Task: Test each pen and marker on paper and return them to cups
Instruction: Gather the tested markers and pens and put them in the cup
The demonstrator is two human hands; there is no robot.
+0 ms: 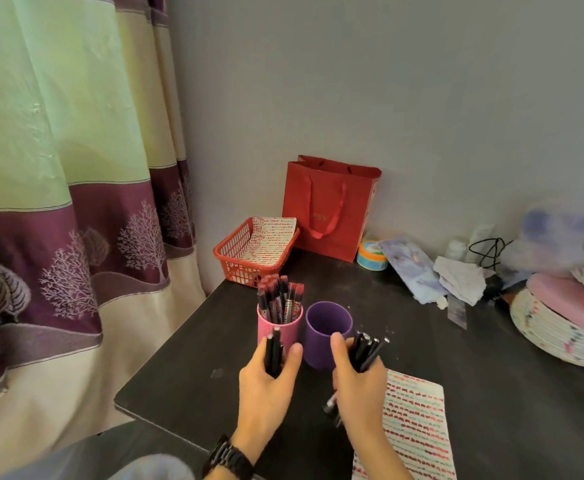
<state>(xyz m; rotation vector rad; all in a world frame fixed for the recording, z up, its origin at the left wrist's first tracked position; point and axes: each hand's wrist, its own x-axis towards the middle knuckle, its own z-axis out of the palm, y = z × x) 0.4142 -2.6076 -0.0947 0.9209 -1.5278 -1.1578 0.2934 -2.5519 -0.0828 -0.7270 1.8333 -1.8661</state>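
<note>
Left of the paper (pixel 415 420), your left hand (pixel 266 381) gripped pens (pixel 272 348) upright before the pink cup (pixel 290 332), while your right hand (pixel 358 386) clasped a bundle (pixel 365 348), tips away, just right of the empty purple cup (pixel 321 341).

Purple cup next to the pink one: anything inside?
Nothing sticks out above the rim of the purple plastic cup. Only its shaded inner wall shows. The bottom is hidden behind the near wall, so something short lying there cannot be ruled out.

One pink cup (pixel 289 326), one purple cup (pixel 326 329), one red basket (pixel 236 263), one red bag (pixel 328 202).
</note>
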